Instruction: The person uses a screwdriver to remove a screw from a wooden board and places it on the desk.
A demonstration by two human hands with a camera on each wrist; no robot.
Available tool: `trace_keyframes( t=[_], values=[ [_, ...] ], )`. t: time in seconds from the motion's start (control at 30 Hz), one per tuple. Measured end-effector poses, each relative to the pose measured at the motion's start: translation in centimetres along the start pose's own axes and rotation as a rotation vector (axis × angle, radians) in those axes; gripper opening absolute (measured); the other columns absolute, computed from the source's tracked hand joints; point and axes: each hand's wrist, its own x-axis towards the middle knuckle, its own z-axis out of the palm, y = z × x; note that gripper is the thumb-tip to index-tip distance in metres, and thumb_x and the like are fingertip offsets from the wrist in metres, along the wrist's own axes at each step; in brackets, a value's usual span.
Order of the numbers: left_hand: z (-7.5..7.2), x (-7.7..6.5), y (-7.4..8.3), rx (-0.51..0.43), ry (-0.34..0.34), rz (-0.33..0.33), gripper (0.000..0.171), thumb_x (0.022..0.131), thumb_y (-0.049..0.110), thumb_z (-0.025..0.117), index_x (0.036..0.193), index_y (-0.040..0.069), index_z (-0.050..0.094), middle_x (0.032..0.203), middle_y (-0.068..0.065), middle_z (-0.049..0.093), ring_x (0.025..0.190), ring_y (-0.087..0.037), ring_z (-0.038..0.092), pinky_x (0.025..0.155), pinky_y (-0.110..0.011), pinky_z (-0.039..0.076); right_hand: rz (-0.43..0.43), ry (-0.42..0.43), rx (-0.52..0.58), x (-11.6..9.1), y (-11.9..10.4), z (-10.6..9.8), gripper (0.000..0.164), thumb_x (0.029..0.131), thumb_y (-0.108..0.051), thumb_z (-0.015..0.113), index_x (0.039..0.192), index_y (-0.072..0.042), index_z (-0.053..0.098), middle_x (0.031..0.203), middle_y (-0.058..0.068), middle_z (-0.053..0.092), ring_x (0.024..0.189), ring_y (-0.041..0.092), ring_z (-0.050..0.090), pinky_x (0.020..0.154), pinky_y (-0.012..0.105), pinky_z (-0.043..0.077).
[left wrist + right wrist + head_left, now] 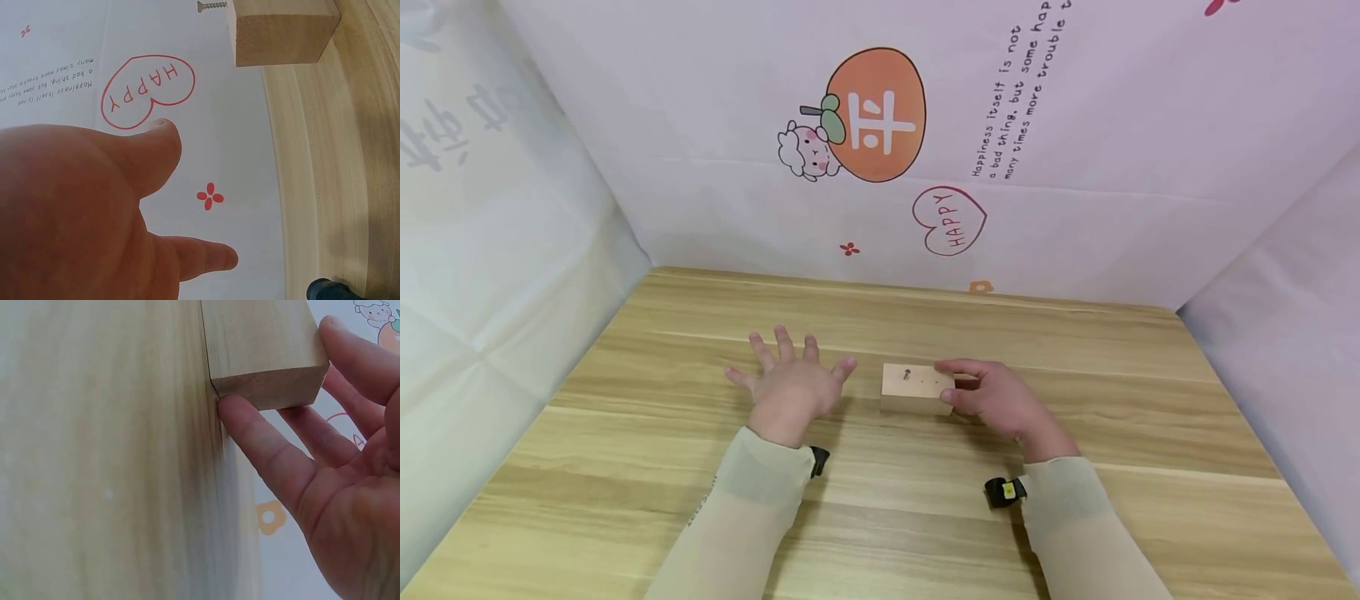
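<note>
A pale wooden block lies on the wooden table. From its top face sticks a screw, with two small holes beside it; the left wrist view shows the screw's head and bare thread standing proud of the wood. My right hand holds the block at its right end, thumb on the near side and fingers round the end and far side. To the left of the block, my left hand is spread wide over the table, apart from the block and holding nothing.
The wooden table ends at a white printed sheet at the back, with white fabric on the left and another sheet on the right. Black camera straps sit at both wrists.
</note>
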Motion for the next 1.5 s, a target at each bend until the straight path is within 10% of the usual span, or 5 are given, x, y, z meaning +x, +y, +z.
trace_keyframes(
  t=[0.9, 1.2, 1.3, 1.43, 1.5],
  values=[
    [0.1, 0.3, -1.0, -0.038, -0.028, 0.024, 0.085, 0.097, 0.07, 0.034, 0.16, 0.013, 0.023, 0.162, -0.024, -0.003, 0.142, -0.051, -0.017, 0.095, -0.084, -0.01, -0.014, 0.059, -0.14, -0.8, 0.7, -0.5, 0.045, 0.094, -0.02, 0.072, 0.138, -0.023, 0.062, 0.141, 0.013, 0.054, 0.122, 0.028, 0.056, 0.081, 0.031, 0.056],
    [-3.6, 2.8, -5.7, -0.104, -0.16, 0.236, 0.087, 0.099, 0.051, 0.056, 0.156, -0.003, 0.02, 0.157, -0.029, 0.022, 0.141, -0.05, 0.022, 0.11, -0.064, 0.027, -0.005, 0.051, -0.097, -0.8, 1.1, -0.6, 0.045, 0.094, -0.021, 0.073, 0.138, -0.023, 0.063, 0.143, 0.014, 0.051, 0.121, 0.028, 0.056, 0.079, 0.031, 0.056],
    [-5.0, 3.7, -7.4, -0.166, -0.169, 0.228, 0.084, 0.097, 0.045, 0.062, 0.157, 0.001, 0.023, 0.137, -0.024, 0.054, 0.096, -0.036, 0.063, 0.091, -0.053, 0.05, -0.01, 0.051, -0.109, -0.7, 1.1, -0.6, 0.045, 0.093, -0.021, 0.073, 0.137, -0.023, 0.063, 0.143, 0.013, 0.052, 0.121, 0.028, 0.056, 0.08, 0.031, 0.056],
    [-5.4, 4.7, -8.9, -0.392, -0.22, 0.164, 0.075, 0.097, 0.033, 0.067, 0.157, 0.008, 0.029, 0.11, -0.017, 0.064, 0.061, -0.019, 0.051, 0.067, -0.04, 0.057, -0.009, 0.056, -0.116, -0.6, 1.1, -0.5, 0.045, 0.093, -0.021, 0.073, 0.137, -0.024, 0.063, 0.141, 0.013, 0.053, 0.122, 0.028, 0.056, 0.081, 0.032, 0.056],
    [-5.0, 5.2, -9.3, -0.506, -0.263, 0.147, 0.068, 0.098, 0.026, 0.067, 0.155, 0.007, 0.035, 0.113, -0.018, 0.06, 0.076, -0.025, 0.06, 0.074, -0.042, 0.059, -0.007, 0.058, -0.125, -0.6, 1.1, -0.4, 0.044, 0.094, -0.021, 0.073, 0.137, -0.025, 0.063, 0.141, 0.012, 0.053, 0.122, 0.028, 0.056, 0.082, 0.032, 0.056]
  ],
)
